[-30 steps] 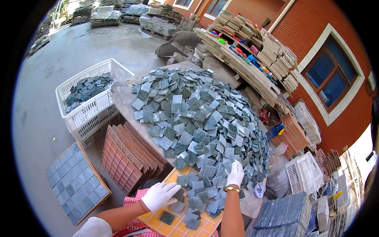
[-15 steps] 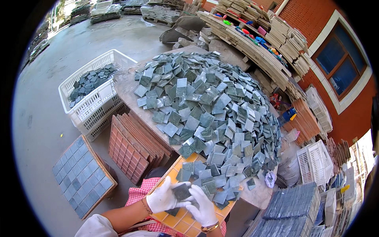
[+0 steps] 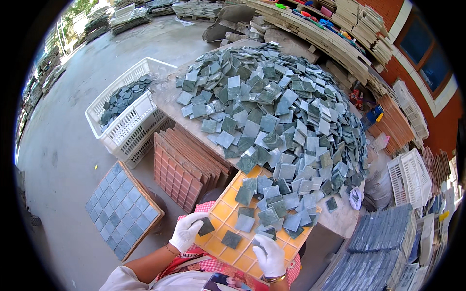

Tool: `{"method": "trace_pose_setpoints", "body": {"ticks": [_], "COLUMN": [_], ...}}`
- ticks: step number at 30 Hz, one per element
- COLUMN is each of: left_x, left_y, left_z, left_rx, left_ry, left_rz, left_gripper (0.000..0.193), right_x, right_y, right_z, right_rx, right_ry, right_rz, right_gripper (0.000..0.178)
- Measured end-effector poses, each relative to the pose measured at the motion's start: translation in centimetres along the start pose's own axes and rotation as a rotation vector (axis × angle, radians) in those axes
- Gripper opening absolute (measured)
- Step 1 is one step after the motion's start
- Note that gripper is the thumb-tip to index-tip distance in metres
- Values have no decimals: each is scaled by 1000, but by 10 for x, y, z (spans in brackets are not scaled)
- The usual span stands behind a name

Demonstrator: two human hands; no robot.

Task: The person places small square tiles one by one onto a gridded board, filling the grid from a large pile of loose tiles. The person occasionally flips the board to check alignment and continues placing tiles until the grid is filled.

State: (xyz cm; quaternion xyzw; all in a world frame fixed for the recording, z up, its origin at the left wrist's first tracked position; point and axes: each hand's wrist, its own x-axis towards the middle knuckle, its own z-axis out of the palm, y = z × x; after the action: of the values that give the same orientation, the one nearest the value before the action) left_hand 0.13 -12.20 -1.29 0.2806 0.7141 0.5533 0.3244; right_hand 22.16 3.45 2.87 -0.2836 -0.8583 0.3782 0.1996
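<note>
Left hand (image 3: 187,232), white-gloved, at near-left edge of yellow grid tray (image 3: 228,216); fingers pinched on one dark grey-green square tile (image 3: 207,226), held by its left edge over a tray cell. Right hand (image 3: 270,255), also gloved, at tray's near edge; fingers curled round a second tile (image 3: 260,237), clamped on its edges. Loose tiles lie scattered over the tray's far half, spilling from the large tile heap (image 3: 276,106) on the counter (image 3: 167,94).

Judgement: tiles look stiff, thin, moderately heavy for their size, smooth-faced, likely chippable at corners. Best taken by opposite edges, thumb against fingers, laid flat rather than dropped.

Left, on floor: white crate (image 3: 127,127) with tiles, filled tile board (image 3: 121,209), stack of red-brown grid trays (image 3: 182,167).
</note>
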Motion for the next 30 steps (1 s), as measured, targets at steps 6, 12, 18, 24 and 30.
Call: {"method": "trace_pose_setpoints", "body": {"ticks": [6, 12, 18, 24, 30], "left_x": [-23, 4, 6, 3, -5], "left_y": [15, 4, -5, -15, -24], "left_z": [-16, -39, -43, -45, -28], "left_rx": [755, 839, 854, 719, 760], "left_ry": [-96, -490, -572, -537, -311], "left_rz": [468, 461, 634, 616, 601], "left_gripper": [46, 61, 57, 54, 56], "right_x": [-11, 1, 5, -10, -25], "right_y": [1, 0, -1, -5, -8], "right_z": [-2, 26, 56, 55, 73], "right_rx": [-17, -263, -410, -266, -256], "right_ry": [-24, -212, -163, -115, -172], "right_rz": [69, -102, -97, -30, -22], "right_gripper": [31, 53, 57, 51, 55]}}
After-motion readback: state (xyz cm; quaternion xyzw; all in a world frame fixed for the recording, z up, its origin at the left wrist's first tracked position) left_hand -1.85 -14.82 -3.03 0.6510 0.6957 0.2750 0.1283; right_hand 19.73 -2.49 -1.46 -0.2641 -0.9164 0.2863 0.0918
